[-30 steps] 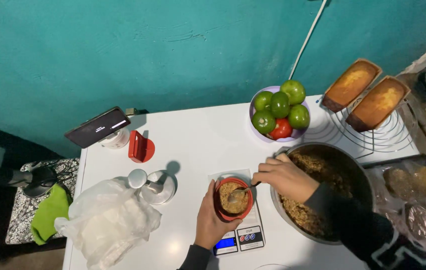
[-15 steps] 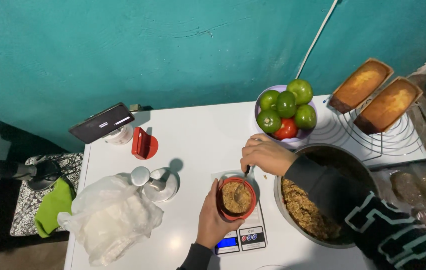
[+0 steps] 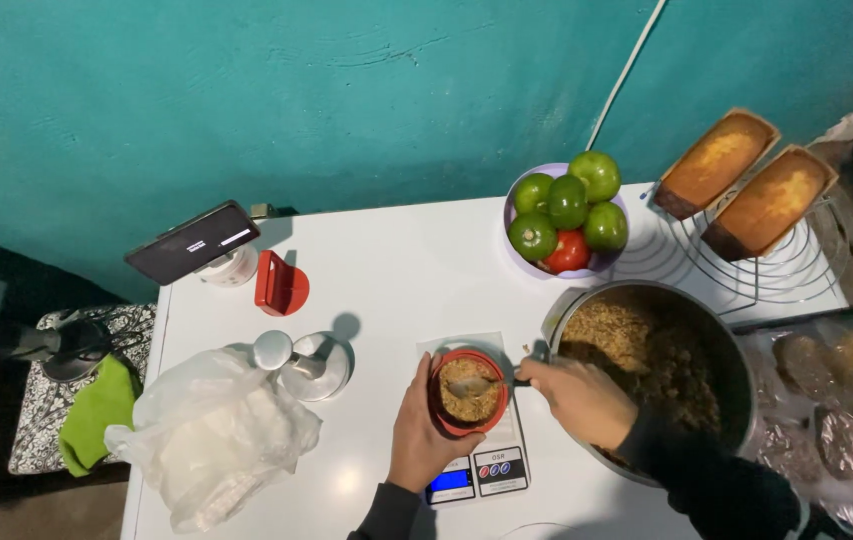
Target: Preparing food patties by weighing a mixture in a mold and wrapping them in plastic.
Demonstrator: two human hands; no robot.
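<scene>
A small red bowl filled with brown crumbly mix sits on a white kitchen scale at the table's front. My left hand wraps around the bowl's left side. My right hand holds a spoon whose bowl end rests in the mix inside the red bowl. Just behind my right hand stands a large metal pot with more of the same brown mix.
A bowl of green and red tomatoes stands at the back, two loaf cakes on a wire rack at the right. A white plastic bag, a metal press, a red lid, a phone lie left.
My right hand came from the pot, rose toward the tomato bowl, then dropped to the red bowl with the spoon. The left hand stayed on the bowl.
</scene>
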